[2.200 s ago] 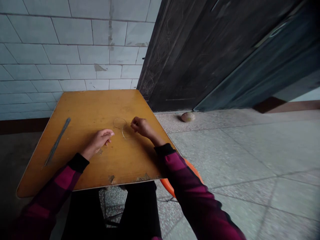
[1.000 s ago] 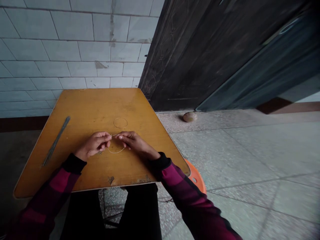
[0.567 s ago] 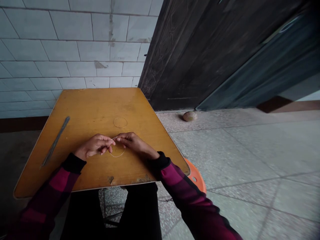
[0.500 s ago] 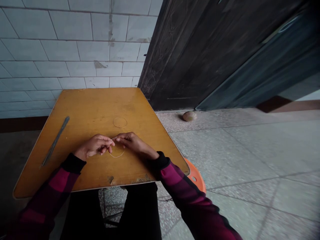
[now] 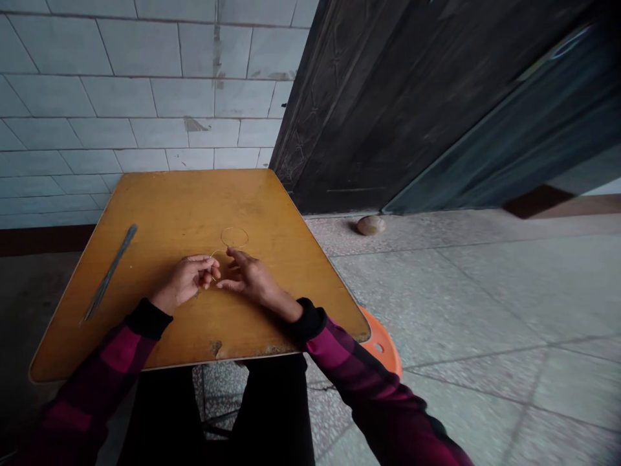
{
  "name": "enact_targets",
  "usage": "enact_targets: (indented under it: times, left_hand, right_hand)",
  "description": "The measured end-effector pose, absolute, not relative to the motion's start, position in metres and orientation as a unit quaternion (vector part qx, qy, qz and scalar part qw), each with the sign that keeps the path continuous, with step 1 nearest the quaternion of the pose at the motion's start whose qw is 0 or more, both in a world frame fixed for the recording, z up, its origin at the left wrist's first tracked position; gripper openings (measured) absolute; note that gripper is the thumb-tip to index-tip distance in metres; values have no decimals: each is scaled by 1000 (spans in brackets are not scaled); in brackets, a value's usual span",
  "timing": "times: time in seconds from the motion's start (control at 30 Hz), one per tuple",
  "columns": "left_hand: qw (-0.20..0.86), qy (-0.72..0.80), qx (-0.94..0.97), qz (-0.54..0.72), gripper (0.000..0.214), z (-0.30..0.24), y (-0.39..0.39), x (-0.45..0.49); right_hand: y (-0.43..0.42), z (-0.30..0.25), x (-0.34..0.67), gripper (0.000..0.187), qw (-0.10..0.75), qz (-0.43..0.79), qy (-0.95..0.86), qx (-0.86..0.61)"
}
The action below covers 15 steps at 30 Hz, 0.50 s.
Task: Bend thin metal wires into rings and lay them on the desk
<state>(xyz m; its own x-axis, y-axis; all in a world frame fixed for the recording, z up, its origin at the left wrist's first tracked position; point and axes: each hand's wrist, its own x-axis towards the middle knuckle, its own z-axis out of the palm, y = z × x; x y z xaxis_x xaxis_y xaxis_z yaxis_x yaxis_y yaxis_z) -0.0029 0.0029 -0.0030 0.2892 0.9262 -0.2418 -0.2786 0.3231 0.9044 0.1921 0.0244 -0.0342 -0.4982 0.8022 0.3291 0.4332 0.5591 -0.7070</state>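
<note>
My left hand is closed in a pinch on a thin wire loop, just above the wooden table. Part of this loop is hidden behind the fingers of both hands. Beside it, my right hand has its thumb and fingers apart, the fingertips close to the loop; whether they touch it I cannot tell. A second thin wire ring lies flat on the table just beyond my right fingertips. Left of my left hand lies a bundle of straight grey wires, set at a slant.
The yellow-brown table has a chipped front edge and stands against a white tiled wall. An orange stool shows past its right edge. A round stone lies on the floor by the dark door.
My right hand has let go of the wire loop and spread its fingers. The loop has turned in my left hand, its curve now showing on the far side instead of the near side.
</note>
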Motion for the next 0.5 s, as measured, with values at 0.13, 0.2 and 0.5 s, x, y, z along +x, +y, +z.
enact_targets:
  times: [0.13,0.2,0.5]
  left_hand:
    - [709,414,386,421,13,-3,2,0]
    - [712,412,383,421,12,-3,2,0]
    - [713,424,384,405,13,-3,3,-1]
  right_hand:
    - [22,-31,191,90,308,274,-832,-372]
    - [20,-28,191,85,296,275,-836,-371]
    - [17,-26,189,80,279,274,-839,-378]
